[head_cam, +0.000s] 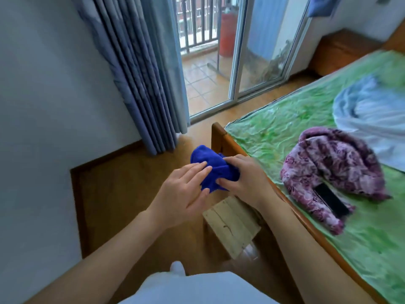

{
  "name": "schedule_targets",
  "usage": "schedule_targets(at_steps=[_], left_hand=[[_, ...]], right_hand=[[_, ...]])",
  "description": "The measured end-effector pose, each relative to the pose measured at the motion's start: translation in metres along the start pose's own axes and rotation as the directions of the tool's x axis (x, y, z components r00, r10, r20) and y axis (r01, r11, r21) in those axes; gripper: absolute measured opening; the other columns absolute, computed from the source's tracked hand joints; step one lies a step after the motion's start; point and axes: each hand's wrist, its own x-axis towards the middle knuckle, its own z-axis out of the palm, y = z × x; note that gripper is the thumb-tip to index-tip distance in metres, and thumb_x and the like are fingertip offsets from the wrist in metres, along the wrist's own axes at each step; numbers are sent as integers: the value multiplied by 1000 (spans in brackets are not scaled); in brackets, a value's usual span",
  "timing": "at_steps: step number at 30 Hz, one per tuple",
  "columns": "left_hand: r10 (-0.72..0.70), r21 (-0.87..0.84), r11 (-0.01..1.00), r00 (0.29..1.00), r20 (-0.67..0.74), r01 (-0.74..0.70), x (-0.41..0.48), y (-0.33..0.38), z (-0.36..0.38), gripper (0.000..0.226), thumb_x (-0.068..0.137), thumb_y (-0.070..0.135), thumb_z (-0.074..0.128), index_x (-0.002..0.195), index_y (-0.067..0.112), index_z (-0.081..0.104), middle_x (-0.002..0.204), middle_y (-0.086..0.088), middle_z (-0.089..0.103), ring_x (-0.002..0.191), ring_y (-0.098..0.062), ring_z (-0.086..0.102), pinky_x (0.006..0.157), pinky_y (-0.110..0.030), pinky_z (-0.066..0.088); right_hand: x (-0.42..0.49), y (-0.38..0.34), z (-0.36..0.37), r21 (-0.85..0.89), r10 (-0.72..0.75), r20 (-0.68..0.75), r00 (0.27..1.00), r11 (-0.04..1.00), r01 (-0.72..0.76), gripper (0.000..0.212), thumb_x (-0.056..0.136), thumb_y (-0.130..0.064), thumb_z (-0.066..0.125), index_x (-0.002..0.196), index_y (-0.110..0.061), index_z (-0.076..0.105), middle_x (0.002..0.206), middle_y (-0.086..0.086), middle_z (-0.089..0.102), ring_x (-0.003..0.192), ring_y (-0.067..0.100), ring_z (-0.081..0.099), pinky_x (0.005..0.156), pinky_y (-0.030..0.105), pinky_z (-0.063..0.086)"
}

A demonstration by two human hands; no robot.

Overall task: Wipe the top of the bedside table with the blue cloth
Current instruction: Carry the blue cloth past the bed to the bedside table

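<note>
While my right hand (247,178) grasps the crumpled blue fabric cloth (210,170), left hand (184,191) flat against it, loose folds may slip out below.

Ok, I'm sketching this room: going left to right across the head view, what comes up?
White wall → grey-blue curtain → blue cloth → purple floral garment.

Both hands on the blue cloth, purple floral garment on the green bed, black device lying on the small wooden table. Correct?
No. The head view shows the black device lying on the purple floral garment on the green bed, not on the small wooden table. Both hands are on the blue cloth: the right hand grips it, the left hand touches it with straight fingers.
</note>
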Motion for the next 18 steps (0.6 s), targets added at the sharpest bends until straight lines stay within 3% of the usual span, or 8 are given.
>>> schedule_targets(at_steps=[6,12,18], left_hand=[[-45,36,998,997,-64,47,-10,-23,-32,48,104,38,46,145,14,48,147,-4,53,139,-16,44,115,-36,37],[-132,39,990,988,-82,135,-26,-86,-67,47,102,36,48,143,13,51,145,-4,55,136,-16,46,114,-34,35],[-244,-22,970,966,-80,243,-46,-194,-93,47,101,34,50,143,15,51,144,-1,56,135,-15,48,112,-33,38]], right_hand=[[34,-37,5,-67,-111,37,993,991,113,51,83,-37,78,129,-20,65,108,-9,65,100,14,55,90,33,47],[87,-77,56,-80,-156,109,982,983,165,47,79,-51,68,121,-30,65,97,-24,56,90,1,49,79,18,40],[171,-118,137,-101,-121,196,973,985,142,53,74,-60,59,122,-38,61,102,-26,57,96,-5,50,79,14,39]])
